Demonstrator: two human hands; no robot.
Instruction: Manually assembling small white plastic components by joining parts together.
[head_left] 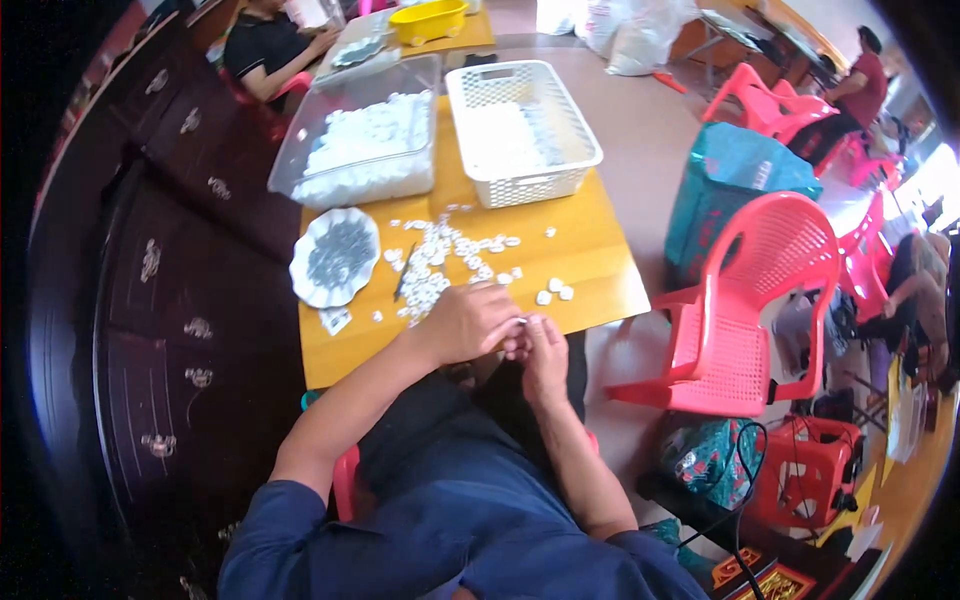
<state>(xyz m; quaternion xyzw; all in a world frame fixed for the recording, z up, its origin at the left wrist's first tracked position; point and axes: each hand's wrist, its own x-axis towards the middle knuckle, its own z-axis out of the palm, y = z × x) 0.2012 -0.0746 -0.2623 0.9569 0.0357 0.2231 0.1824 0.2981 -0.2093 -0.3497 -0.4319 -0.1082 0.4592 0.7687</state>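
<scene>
My left hand [474,322] and my right hand [545,362] meet at the near edge of the yellow-brown table [350,355]. Both have their fingers pinched together at one spot, around something too small and too covered to make out. Just beyond my left hand lies a loose heap of small white pieces [428,287], with others scattered around it. A few white pieces [555,290] sit apart, to the right of the heap. On the left, a white scalloped dish [300,278] holds many small grey parts [342,252].
Behind the heap stand a clear plastic bin [288,178] of white pieces and a white perforated basket [535,190] with more. Dark drawers [200,290] border the left. A pink plastic chair [735,360] and a teal bag [740,165] are at right. Other people sit farther away.
</scene>
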